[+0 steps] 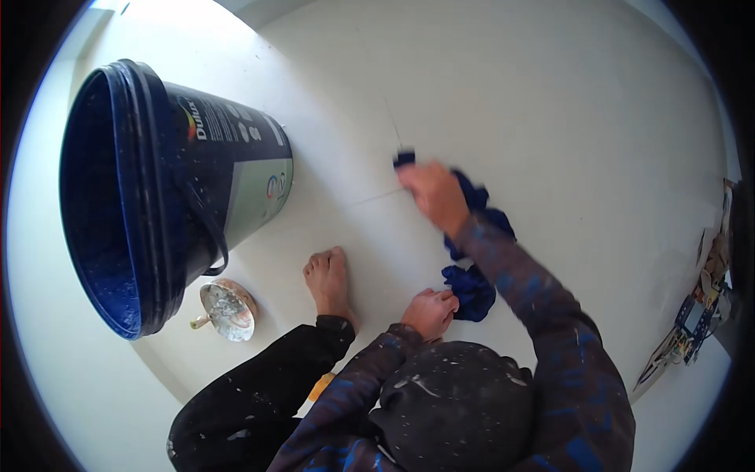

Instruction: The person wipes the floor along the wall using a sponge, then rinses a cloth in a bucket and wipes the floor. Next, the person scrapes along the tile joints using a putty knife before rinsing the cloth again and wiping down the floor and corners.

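A crumpled dark blue cloth (473, 295) lies on the pale floor, bunched beside my left hand (432, 314). The fingers of that hand are curled closed against the cloth's edge. Farther forward, my right hand (435, 193) is closed and a little blurred by motion. Blue fabric sticks out past its fingers and shows again behind the wrist, partly covered by my forearm. Whether both blue bunches are one piece I cannot tell. Thin floor joint lines run close to the right hand.
A large dark blue Dulux paint bucket (228, 130) lies tipped at the left, its mouth facing left. Near its rim sits a paint-smeared round container (229, 310) with a handle. My bare foot (327, 282) stands close by. Tools and assorted items (692, 315) lie along the right edge.
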Action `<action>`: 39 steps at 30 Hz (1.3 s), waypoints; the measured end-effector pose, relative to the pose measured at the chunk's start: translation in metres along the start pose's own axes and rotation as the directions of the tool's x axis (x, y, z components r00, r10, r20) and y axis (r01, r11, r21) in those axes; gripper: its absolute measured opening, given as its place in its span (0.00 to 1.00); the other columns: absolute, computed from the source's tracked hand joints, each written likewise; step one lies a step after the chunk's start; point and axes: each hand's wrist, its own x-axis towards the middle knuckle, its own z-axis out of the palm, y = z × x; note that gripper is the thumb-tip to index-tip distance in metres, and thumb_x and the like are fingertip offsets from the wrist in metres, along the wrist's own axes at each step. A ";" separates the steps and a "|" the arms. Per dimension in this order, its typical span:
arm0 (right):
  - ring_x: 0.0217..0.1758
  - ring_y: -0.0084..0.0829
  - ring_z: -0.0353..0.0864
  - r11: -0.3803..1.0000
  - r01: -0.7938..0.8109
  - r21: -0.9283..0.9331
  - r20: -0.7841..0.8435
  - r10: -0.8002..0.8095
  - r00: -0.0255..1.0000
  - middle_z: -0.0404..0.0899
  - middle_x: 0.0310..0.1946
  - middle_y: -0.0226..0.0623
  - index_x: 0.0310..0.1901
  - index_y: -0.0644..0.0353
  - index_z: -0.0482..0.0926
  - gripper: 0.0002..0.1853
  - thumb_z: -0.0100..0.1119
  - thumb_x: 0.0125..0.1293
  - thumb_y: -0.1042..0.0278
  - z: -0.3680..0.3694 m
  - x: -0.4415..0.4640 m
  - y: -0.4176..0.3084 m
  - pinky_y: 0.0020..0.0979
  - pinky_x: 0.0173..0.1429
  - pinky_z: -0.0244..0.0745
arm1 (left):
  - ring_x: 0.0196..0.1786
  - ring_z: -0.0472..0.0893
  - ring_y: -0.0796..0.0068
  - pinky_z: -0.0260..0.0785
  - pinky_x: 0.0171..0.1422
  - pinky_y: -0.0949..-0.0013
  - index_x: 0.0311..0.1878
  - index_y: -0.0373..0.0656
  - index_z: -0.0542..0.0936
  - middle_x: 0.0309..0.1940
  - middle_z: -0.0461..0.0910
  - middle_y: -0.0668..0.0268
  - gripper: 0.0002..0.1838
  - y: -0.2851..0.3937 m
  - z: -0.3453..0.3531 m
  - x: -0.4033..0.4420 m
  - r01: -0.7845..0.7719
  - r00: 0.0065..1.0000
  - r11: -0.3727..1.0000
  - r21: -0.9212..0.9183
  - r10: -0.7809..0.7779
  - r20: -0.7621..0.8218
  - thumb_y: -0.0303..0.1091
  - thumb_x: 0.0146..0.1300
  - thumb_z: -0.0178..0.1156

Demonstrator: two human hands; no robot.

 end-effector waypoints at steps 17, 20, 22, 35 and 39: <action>0.47 0.42 0.85 0.912 0.390 0.128 0.105 -0.403 0.909 0.87 0.51 0.36 0.53 0.56 0.84 0.16 0.63 0.62 0.73 0.029 0.049 0.017 0.40 0.53 0.81 | 0.40 0.84 0.59 0.76 0.50 0.60 0.38 0.49 0.83 0.37 0.84 0.67 0.05 -0.005 0.000 0.015 0.040 0.980 0.999 -0.022 -0.036 0.193 0.30 0.58 0.63; 0.41 0.36 0.83 0.888 0.378 0.261 0.339 -0.451 0.826 0.83 0.39 0.31 0.45 0.55 0.84 0.14 0.67 0.56 0.68 0.010 -0.048 -0.027 0.38 0.44 0.82 | 0.42 0.87 0.59 0.78 0.51 0.60 0.42 0.48 0.86 0.40 0.88 0.66 0.08 0.012 -0.026 0.033 0.182 0.795 0.983 0.032 -0.166 0.584 0.33 0.62 0.61; 0.40 0.36 0.83 0.859 0.342 0.382 0.390 -0.485 0.783 0.80 0.34 0.30 0.40 0.54 0.84 0.11 0.67 0.54 0.65 -0.008 -0.097 -0.035 0.38 0.41 0.82 | 0.43 0.87 0.59 0.79 0.52 0.59 0.44 0.47 0.87 0.40 0.89 0.65 0.10 0.039 -0.056 0.057 0.252 0.691 0.967 -0.028 -0.160 0.705 0.35 0.63 0.61; 0.68 0.44 0.73 0.593 -0.800 -0.093 -0.447 0.693 0.566 0.75 0.64 0.44 0.57 0.59 0.81 0.24 0.72 0.57 0.65 -0.148 -0.276 -0.128 0.49 0.75 0.62 | 0.52 0.86 0.66 0.77 0.53 0.65 0.64 0.44 0.79 0.48 0.87 0.61 0.18 0.033 -0.103 0.168 0.235 0.970 0.971 -0.042 -0.232 0.065 0.27 0.71 0.59; 0.84 0.63 0.45 0.276 -0.942 0.190 -0.574 0.810 0.121 0.47 0.81 0.60 0.80 0.61 0.53 0.63 0.81 0.51 0.43 -0.074 -0.277 -0.161 0.63 0.80 0.45 | 0.49 0.86 0.66 0.77 0.53 0.64 0.63 0.43 0.79 0.47 0.87 0.60 0.18 0.030 -0.113 0.214 0.149 0.970 0.978 0.146 -0.173 0.170 0.26 0.71 0.59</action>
